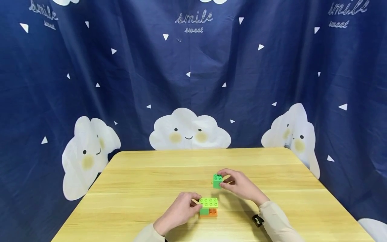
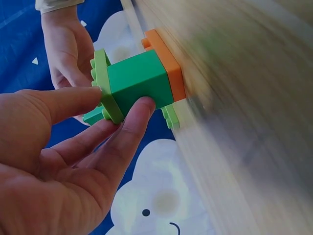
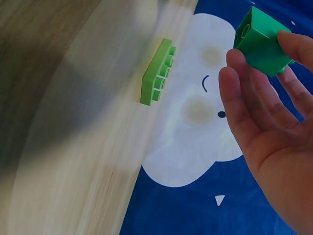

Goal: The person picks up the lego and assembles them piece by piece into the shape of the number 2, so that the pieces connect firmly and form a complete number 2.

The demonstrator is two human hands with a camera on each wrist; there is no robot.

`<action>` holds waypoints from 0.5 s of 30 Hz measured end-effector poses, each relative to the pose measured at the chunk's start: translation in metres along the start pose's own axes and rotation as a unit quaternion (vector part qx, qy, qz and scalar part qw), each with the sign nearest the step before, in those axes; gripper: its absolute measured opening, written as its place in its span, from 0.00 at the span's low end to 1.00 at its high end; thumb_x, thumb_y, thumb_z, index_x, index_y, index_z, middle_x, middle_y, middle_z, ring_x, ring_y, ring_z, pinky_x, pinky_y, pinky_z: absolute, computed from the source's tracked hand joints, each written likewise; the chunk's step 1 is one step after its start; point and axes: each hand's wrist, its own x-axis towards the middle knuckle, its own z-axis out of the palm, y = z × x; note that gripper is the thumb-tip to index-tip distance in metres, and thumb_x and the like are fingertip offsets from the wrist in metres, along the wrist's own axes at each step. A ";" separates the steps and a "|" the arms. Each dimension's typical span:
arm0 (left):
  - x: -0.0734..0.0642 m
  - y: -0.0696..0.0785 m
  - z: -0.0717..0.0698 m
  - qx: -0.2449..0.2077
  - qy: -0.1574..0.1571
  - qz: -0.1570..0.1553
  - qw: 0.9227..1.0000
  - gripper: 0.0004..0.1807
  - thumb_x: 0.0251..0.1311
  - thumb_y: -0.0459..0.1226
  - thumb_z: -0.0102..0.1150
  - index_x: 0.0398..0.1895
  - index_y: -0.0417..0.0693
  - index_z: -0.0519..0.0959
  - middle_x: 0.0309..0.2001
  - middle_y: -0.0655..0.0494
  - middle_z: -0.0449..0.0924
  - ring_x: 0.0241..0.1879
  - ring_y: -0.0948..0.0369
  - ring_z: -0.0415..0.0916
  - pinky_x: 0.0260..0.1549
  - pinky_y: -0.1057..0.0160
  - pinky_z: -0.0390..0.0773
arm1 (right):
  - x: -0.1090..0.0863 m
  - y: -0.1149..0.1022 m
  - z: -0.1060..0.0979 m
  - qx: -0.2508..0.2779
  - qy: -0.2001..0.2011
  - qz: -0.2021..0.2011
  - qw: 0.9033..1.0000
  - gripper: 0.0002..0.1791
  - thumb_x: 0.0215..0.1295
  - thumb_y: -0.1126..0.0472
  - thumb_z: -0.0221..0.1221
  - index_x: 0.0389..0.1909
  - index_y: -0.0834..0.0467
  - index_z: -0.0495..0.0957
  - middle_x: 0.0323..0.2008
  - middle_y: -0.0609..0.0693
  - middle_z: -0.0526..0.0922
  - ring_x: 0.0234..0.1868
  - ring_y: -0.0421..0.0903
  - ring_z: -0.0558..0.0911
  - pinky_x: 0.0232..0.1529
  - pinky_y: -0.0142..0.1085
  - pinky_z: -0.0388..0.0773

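On the wooden tabletop three plastic pieces are joined: lime-green studded plate over green block over orange plate, my left grip pinching them. My right grip holds a green plastic cube, unattached; a second lime-green plate lies loose.

a brick stack stands on the table, left hand at its left side, middle brick between top plate and bottom plate. behind it, a square brick in the right hand, before a loose plate.

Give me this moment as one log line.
left hand: holds block stack; right hand: holds raised green block; loose lime brick: on table
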 end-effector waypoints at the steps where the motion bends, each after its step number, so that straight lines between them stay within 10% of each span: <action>1: 0.000 0.000 0.000 0.000 0.001 0.000 1.000 0.16 0.66 0.34 0.66 0.54 0.35 0.83 0.48 0.45 0.86 0.37 0.66 0.83 0.34 0.71 0.83 | 0.000 0.000 0.000 0.000 -0.002 -0.002 1.000 0.20 0.71 0.55 0.65 0.61 0.54 0.78 0.56 0.58 0.83 0.46 0.48 0.87 0.45 0.32 0.84; 15: -0.001 -0.001 -0.003 0.005 -0.006 0.001 1.000 0.17 0.67 0.37 0.66 0.55 0.38 0.83 0.50 0.47 0.86 0.37 0.66 0.84 0.34 0.70 0.84 | -0.009 -0.014 -0.009 -0.008 -0.022 -0.013 1.000 0.20 0.70 0.55 0.66 0.60 0.55 0.78 0.57 0.55 0.83 0.47 0.47 0.88 0.46 0.35 0.85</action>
